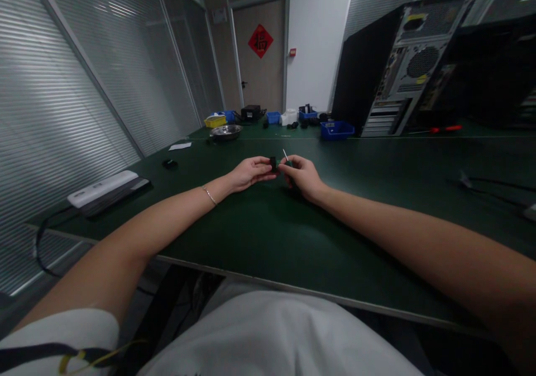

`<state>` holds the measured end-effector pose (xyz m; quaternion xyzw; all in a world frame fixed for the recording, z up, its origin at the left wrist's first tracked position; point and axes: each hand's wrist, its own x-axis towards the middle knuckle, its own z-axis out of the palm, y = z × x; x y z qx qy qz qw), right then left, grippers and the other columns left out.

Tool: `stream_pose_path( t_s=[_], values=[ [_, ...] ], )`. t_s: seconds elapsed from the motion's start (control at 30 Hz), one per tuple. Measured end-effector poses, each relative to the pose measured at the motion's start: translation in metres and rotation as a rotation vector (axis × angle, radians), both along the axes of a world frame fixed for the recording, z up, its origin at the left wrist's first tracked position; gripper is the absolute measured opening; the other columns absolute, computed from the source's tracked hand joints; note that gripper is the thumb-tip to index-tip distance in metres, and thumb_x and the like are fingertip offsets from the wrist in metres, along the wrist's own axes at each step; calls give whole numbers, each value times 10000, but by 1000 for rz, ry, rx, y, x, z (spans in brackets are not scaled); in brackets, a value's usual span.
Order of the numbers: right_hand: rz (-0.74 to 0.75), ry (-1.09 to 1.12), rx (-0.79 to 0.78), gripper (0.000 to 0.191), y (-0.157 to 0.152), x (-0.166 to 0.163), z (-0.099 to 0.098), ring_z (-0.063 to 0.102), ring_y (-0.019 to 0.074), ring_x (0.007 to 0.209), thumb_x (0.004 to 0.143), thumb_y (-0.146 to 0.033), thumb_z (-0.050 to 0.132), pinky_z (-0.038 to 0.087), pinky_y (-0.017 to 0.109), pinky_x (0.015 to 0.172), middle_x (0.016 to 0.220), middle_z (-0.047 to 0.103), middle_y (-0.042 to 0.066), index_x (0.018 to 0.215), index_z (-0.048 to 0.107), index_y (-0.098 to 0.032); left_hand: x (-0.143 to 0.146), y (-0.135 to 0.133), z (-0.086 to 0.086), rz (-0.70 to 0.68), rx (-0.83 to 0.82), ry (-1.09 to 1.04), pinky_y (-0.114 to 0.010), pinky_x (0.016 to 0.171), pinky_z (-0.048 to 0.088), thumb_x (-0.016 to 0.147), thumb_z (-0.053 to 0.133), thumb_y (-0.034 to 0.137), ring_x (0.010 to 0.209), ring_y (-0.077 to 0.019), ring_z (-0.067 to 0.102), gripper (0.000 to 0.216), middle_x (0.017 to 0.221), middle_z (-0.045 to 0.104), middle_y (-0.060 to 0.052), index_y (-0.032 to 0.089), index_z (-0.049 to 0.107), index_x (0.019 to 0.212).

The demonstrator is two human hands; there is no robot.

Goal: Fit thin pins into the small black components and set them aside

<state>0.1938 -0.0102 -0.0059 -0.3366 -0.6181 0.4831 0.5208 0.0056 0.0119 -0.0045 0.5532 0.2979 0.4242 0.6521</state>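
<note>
Over the middle of the green table, my left hand (253,172) grips a small black part (273,162) between thumb and fingers. Close beside it, my right hand (304,176) is closed on a thin tool with a metal shaft (285,155) pointing up and away, which looks like a small screwdriver; its handle is mostly covered by the fingers. A bit of green shows between both hands at the black part, too small to name. The fingertips of the two hands nearly meet there.
A white-and-black device (109,189) lies at the left, near a small black object (170,163). Further back are a metal bowl (225,132), a yellow bin (215,122) and a blue bin (336,131). A computer case (377,68) stands at the right, beside a red-handled tool (446,128).
</note>
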Motion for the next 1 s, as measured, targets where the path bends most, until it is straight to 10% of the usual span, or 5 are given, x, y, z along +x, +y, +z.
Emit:
stream_pose_path(
  t_s=[1.0],
  values=[
    [-38,-112,54,215,1,7,-5,406,62,341,715,-305,680,304,173,312,464,466,-79,835,561,-171,16,-10,-2,140,273,124,-393,879,510,677,756,180,870,-197,656,415,985,682,-120,79,642,1063]
  ],
)
